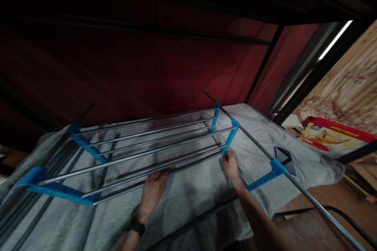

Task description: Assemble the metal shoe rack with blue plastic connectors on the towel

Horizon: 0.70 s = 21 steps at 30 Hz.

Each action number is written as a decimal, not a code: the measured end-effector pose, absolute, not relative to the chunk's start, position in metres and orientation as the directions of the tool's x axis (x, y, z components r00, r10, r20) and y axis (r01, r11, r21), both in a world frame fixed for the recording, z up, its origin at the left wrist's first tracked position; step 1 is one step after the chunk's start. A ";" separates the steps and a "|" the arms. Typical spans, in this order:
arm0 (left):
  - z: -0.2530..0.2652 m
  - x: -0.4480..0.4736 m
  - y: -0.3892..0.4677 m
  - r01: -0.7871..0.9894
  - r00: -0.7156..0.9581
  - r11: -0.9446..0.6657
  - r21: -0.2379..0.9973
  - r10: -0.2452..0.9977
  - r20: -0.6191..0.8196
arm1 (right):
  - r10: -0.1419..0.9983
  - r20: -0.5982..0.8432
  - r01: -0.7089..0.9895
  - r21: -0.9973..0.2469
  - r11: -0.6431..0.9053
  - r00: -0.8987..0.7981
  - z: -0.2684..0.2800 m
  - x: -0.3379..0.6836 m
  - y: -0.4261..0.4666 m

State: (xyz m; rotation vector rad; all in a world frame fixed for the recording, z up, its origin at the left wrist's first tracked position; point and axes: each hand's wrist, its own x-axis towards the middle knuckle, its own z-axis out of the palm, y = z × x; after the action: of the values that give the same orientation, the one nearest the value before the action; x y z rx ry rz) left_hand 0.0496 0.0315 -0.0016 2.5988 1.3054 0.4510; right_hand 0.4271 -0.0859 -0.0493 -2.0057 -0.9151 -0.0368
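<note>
A partly assembled rack of thin metal tubes [138, 159] and blue plastic brackets lies on a grey blanket. My left hand [154, 188], with a dark watch on its wrist, is closed around the front lower tube [188, 164] near its middle. The fingertips are partly hidden behind the tube. My right hand [231, 166] pinches the lower end of the right blue bracket [230, 140], where the tube ends meet it. Nearer me, another blue bracket [265, 176] sits on the long right-hand pole [256, 141] with no crossbars in it. The left blue bracket [59, 192] holds the tubes' other ends.
Loose grey tubes [55, 164] lie along the left side of the blanket [188, 208]. A phone-like flat object [285, 160] rests beside the right pole. Beyond the bed's edge is a red and yellow box [330, 135]. Dark bed-frame posts [262, 70] and a red curtain [147, 74] enclose the back.
</note>
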 end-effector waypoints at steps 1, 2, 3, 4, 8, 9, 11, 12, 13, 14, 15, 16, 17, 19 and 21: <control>-0.002 0.050 0.031 0.749 0.562 -0.588 0.307 0.808 0.175 | 0.590 0.361 0.619 -0.717 -0.320 0.722 -0.050 0.427 -0.086; -0.002 0.051 0.032 0.751 0.563 -0.586 0.304 0.809 0.168 | 0.592 0.362 0.624 -0.712 -0.323 0.720 -0.050 0.427 -0.086; -0.003 0.051 0.032 0.750 0.568 -0.588 0.303 0.807 0.159 | 0.595 0.363 0.628 -0.707 -0.326 0.717 -0.050 0.427 -0.086; -0.003 0.052 0.032 0.748 0.575 -0.591 0.303 0.804 0.150 | 0.598 0.362 0.631 -0.702 -0.330 0.715 -0.050 0.428 -0.086; 0.003 0.055 0.029 0.747 0.574 -0.580 0.324 0.809 0.125 | 0.621 0.345 0.638 -0.690 -0.340 0.704 -0.049 0.429 -0.089; 0.005 0.056 0.026 0.754 0.562 -0.567 0.332 0.818 0.120 | 0.633 0.336 0.640 -0.689 -0.339 0.698 -0.049 0.430 -0.090; 0.011 0.058 0.021 0.764 0.540 -0.541 0.351 0.834 0.109 | 0.661 0.317 0.644 -0.690 -0.331 0.680 -0.048 0.432 -0.094; 0.013 0.059 0.019 0.765 0.534 -0.530 0.365 0.840 0.101 | 0.672 0.309 0.645 -0.690 -0.329 0.673 -0.049 0.435 -0.095; 0.015 0.060 0.017 0.758 0.537 -0.530 0.380 0.838 0.097 | 0.687 0.299 0.646 -0.691 -0.323 0.663 -0.051 0.438 -0.096; 0.016 0.061 0.015 0.751 0.541 -0.529 0.394 0.836 0.092 | 0.699 0.290 0.650 -0.688 -0.322 0.653 -0.054 0.441 -0.097; 0.016 0.062 0.014 0.745 0.544 -0.528 0.406 0.835 0.088 | 0.701 0.295 0.667 -0.663 -0.339 0.649 -0.057 0.445 -0.098; 0.016 0.062 0.013 0.744 0.539 -0.521 0.419 0.838 0.087 | 0.709 0.294 0.683 -0.640 -0.352 0.641 -0.061 0.449 -0.098; 0.016 0.062 0.012 0.744 0.531 -0.511 0.431 0.844 0.084 | 0.715 0.290 0.691 -0.625 -0.362 0.636 -0.065 0.453 -0.099; 0.016 0.063 0.012 0.751 0.504 -0.478 0.455 0.861 0.072 | 0.725 0.278 0.702 -0.603 -0.379 0.630 -0.072 0.459 -0.100; 0.017 0.064 0.012 0.755 0.491 -0.455 0.471 0.870 0.053 | 0.728 0.273 0.709 -0.585 -0.393 0.629 -0.077 0.462 -0.101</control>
State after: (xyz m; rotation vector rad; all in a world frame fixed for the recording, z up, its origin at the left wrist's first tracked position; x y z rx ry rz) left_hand 0.0642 0.0116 0.0175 2.3537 1.3529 0.4053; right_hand 0.4618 -0.1014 -0.0768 -2.1680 -1.1191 0.0353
